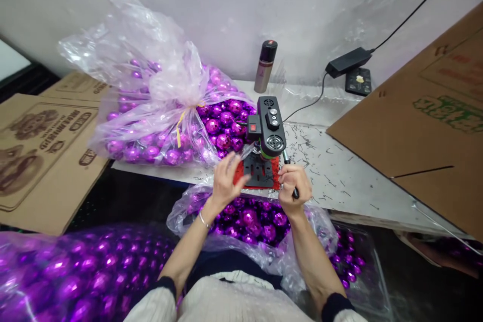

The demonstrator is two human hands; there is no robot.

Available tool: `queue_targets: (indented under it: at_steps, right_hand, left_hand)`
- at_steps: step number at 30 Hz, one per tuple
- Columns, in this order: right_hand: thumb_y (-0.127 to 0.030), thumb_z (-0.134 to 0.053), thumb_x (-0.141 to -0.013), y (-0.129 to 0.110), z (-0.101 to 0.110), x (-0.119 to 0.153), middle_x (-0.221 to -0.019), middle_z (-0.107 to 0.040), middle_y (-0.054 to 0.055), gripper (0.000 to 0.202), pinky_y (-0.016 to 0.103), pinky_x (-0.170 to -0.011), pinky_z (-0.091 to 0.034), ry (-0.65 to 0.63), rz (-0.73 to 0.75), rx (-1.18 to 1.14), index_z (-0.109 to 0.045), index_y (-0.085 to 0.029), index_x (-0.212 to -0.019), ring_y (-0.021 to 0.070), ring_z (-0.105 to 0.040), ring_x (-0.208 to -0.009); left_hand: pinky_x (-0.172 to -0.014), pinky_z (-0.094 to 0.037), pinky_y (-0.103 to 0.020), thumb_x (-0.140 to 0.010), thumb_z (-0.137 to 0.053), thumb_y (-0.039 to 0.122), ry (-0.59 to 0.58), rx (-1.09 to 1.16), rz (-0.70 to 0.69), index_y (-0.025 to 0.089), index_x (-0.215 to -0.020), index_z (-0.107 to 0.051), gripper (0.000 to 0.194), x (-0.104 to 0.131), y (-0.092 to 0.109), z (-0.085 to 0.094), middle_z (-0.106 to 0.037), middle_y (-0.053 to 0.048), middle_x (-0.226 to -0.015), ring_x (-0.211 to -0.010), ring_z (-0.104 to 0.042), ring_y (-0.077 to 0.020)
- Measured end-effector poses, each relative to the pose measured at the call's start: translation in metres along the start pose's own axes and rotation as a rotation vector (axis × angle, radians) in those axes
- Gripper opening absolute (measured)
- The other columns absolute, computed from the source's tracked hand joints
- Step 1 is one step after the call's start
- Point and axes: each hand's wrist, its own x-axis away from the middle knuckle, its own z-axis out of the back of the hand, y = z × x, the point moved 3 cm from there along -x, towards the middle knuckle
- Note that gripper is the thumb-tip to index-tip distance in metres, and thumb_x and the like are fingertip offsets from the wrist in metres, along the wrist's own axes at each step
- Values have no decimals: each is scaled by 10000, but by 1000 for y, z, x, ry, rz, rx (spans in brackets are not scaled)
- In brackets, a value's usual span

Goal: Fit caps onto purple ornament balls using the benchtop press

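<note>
My right hand [296, 186] is closed round the black handle of a lever [287, 158] on the right side of a small black bench drill press [270, 126]. My left hand [227, 180] is at the left of the machine's slotted base plate [259, 172], fingers apart and slightly blurred, with nothing visible in them. Red material [276, 173] shows under the plate. Below both hands an open clear bag of shiny purple faceted balls [249, 221] lies against my lap. The drill tip is hidden beneath the machine's head.
A tied clear bag of purple balls [151, 136] sits left of the machine; another fills the lower left [75, 271]. Behind stand a spray can [265, 66] and a power adapter [348, 62]. Dark shavings litter the white table [320, 161]. Cardboard boxes flank both sides [422, 110].
</note>
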Motion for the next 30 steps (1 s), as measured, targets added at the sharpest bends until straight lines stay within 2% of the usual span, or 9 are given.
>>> queue_targets:
  at_steps: [2,4,6,8,13,19,22,26,30]
  right_hand:
    - [-114,-496,-934,0,-1,0,-712,-632,11,245,302,-591,-453,-2,3,7,-549,-216,-718,151,-609,-657]
    - [-112,-495,-934,1,-2,0,-716,-632,10,247,303,-595,-458,1,4,9,-546,-217,-716,150,-610,-660]
    - [-110,-485,-938,1,-2,1,-715,-625,7,253,298,-599,-464,5,9,4,-538,-217,-715,147,-612,-667]
    - [-118,-477,-946,2,-3,2,-714,-619,5,255,295,-599,-469,7,13,-2,-533,-219,-718,145,-613,-671]
    - [-131,-467,-956,1,-2,2,-704,-611,2,255,296,-589,-478,1,19,10,-533,-222,-728,144,-609,-658]
    - [-142,-465,-964,1,-2,2,-718,-617,8,252,292,-585,-478,-6,15,13,-540,-218,-736,142,-612,-668]
    - [-141,-472,-961,2,-2,2,-712,-617,5,244,293,-597,-483,2,10,2,-544,-218,-741,142,-616,-674]
    - [-138,-484,-951,1,-2,2,-706,-628,6,239,306,-603,-491,-1,16,15,-555,-221,-738,155,-633,-676]
    - [-143,-489,-945,2,-1,2,-704,-634,8,236,317,-608,-494,-4,9,4,-566,-223,-737,166,-642,-683]
  left_hand:
    - [-1113,-436,-544,-986,-565,516,119,-114,200,160,-1403,-579,548,-37,-25,-1,-617,-213,-1416,-1322,-584,-377]
    - [-1101,-434,-551,-1010,-501,535,136,-175,332,121,-1305,-644,528,-65,-47,-6,-707,-223,-1234,-1221,-640,-376]
    - [-1076,-453,-541,-1014,-472,559,88,-193,361,93,-1257,-662,558,-79,-61,-13,-738,-219,-1097,-1123,-679,-370]
    - [-1050,-478,-524,-991,-518,574,14,-191,321,82,-1281,-643,584,-81,-66,-15,-724,-225,-1128,-1105,-685,-369]
    - [-1098,-487,-502,-967,-607,301,-89,-157,142,162,-1412,-543,471,-53,-47,-2,-578,-204,-1411,-1302,-589,-337]
    - [-1133,-490,-532,-899,-526,58,-211,23,-125,235,-1371,-526,504,16,-13,-3,-493,-172,-1513,-1423,-502,-290]
    - [-1130,-486,-565,-868,-476,10,-254,56,-116,218,-1352,-542,531,37,-10,-9,-479,-185,-1532,-1459,-470,-294]
    - [-1192,-409,-600,-916,-498,106,-243,146,-21,170,-1293,-591,394,40,-9,-11,-407,-218,-1602,-1532,-375,-324]
    - [-1151,-473,-541,-1016,-524,290,-170,184,123,192,-1113,-650,187,34,-10,-8,-595,-186,-1448,-1411,-545,-294]
